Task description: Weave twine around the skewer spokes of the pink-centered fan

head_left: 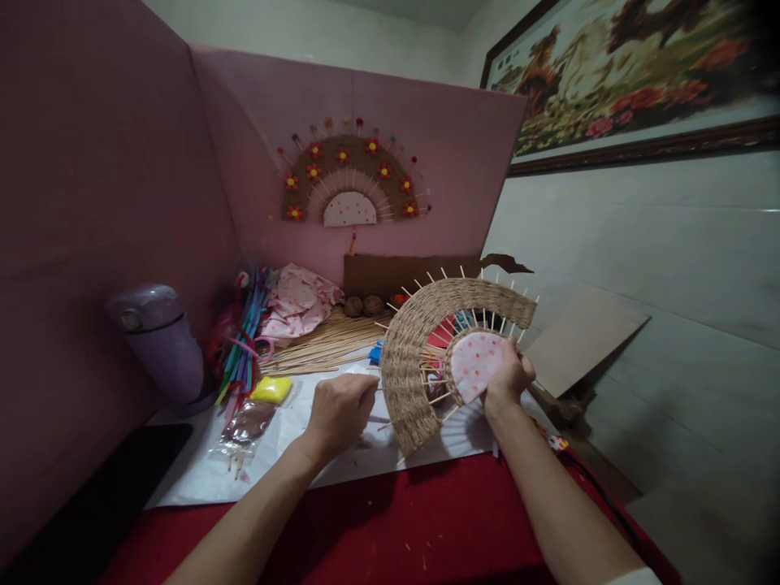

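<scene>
Clasping the woven fan (403,357) by its dotted centre (476,366), likely sparing its sticks (439,399), the right hand (513,370) is suspending it above the surface (366,532), toward the right edge; the left hand (340,413) is hovering alongside, fingers narrow, grip unclear.

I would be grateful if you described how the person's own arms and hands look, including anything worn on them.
The left hand and right hand are bare: no gloves, rings, watch or bracelet show. Both forearms are uncovered as far as visible. A pale, whitish sleeve edge shows on the right arm; no left sleeve is in view.
</scene>
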The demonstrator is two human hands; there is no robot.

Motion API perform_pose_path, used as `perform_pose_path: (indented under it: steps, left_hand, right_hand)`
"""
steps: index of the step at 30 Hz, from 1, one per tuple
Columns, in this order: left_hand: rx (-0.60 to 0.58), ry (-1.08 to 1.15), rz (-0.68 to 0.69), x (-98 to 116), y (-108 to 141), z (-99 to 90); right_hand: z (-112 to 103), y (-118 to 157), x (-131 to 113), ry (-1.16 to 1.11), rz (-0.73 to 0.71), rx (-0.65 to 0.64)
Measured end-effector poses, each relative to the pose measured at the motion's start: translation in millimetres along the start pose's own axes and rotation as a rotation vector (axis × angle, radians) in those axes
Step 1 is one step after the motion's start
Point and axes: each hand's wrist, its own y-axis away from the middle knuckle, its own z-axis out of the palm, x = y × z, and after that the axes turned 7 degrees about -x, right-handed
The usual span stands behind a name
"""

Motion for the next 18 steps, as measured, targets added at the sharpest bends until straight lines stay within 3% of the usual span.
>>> perform_pose_path:
  steps: [9,18]
  left_hand:
    - [0.101,-0.141,0.138,1.4,0.3,0.6]
    - [0.092,-0.147,0.186,8.9,1.8,-0.1]
  right_hand:
    - [1.3,2.6,-4.3,0.008,0.023,0.014]
    - [-1.3,-4.9,2.1,0.027,0.06,0.034]
